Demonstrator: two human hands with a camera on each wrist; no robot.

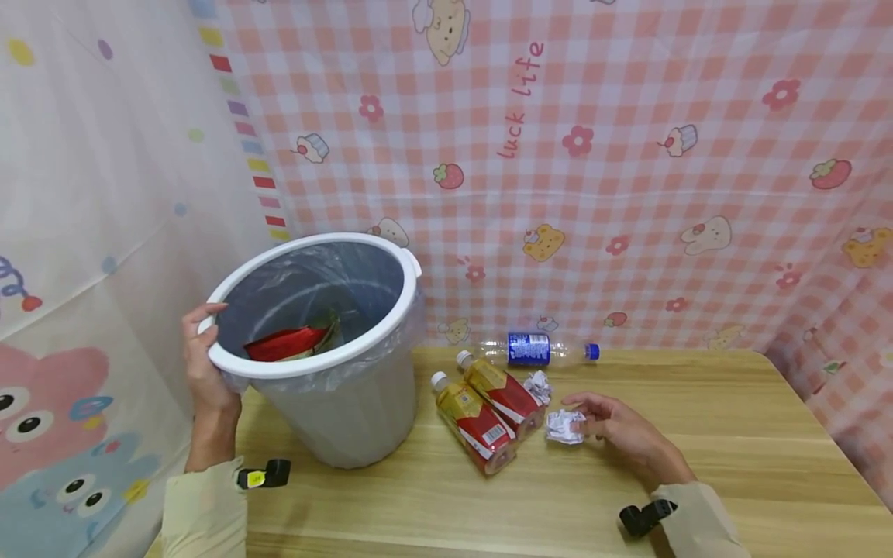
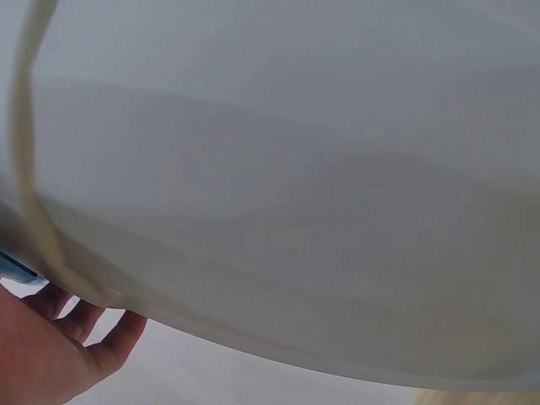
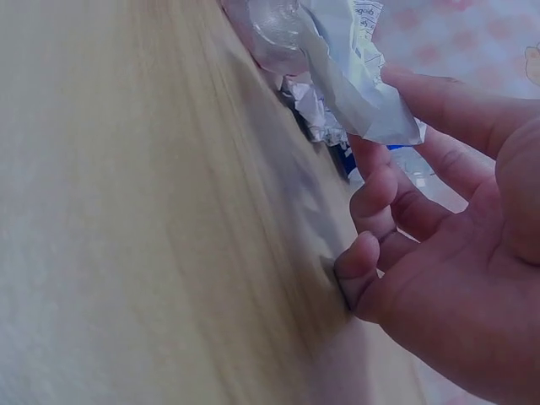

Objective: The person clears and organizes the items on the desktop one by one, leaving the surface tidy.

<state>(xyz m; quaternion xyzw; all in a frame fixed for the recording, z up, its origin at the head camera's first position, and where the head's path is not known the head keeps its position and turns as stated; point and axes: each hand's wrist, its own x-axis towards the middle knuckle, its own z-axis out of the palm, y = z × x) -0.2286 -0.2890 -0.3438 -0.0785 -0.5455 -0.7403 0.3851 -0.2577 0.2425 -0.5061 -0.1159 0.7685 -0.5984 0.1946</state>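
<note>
My left hand [image 1: 208, 368] grips the white rim of a trash can [image 1: 356, 422] lined with a clear bag. The can tilts toward me, and a red wrapper [image 1: 286, 343] lies inside it. In the left wrist view the can's pale wall [image 2: 278, 186] fills most of the picture, with my fingers at its edge. Over on the right, my right hand [image 1: 617, 430] pinches a crumpled ball of white paper [image 1: 563, 427] between thumb and fingers, low over the table. The right wrist view shows the paper [image 3: 350, 80] at my fingertips, its creases and some print visible.
Two bottles with red and yellow labels, a nearer one [image 1: 474, 425] and a farther one [image 1: 504, 394], lie beside the can. Behind them are a second paper ball [image 1: 538, 387] and a clear bottle with a blue label [image 1: 529, 349]. A checked curtain [image 1: 628, 271] backs the wooden table [image 1: 753, 434].
</note>
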